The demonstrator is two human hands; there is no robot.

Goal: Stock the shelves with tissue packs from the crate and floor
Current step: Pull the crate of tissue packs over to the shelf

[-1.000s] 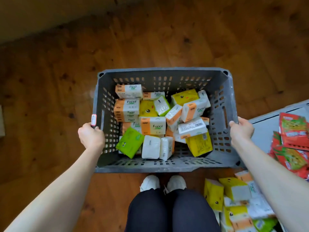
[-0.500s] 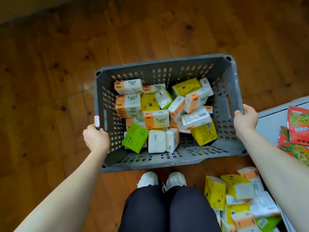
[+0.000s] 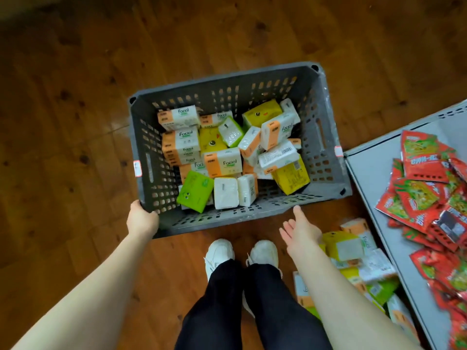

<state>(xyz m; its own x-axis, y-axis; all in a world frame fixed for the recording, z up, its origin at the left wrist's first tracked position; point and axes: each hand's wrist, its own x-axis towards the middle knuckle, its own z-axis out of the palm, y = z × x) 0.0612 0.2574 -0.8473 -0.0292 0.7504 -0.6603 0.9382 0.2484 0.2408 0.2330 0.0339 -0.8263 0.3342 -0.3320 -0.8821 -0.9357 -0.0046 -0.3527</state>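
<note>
Grey plastic crate [image 3: 326,137]: left hand [image 3: 141,219] grips its seven-o'clock corner; right hand [image 3: 300,229] hovers empty, fingers [image 3: 297,212] wide, at five o'clock. Steady it, then lift loose top tissue packs [image 3: 223,162] first.

"Facial" on the tissue packs [image 3: 223,162]
Printed on the orange-and-white ones in the crate [image 3: 227,218] beyond the left hand [image 3: 141,219]; red packets [image 3: 419,160] print unreadable.

both bare forearms reach forward and down. the left hand [image 3: 141,219] curls round the near left corner of the crate [image 3: 240,213], gripping it. the right hand [image 3: 299,233] holds nothing, palm turned inward and up, fingers straight and slightly spread.
</note>
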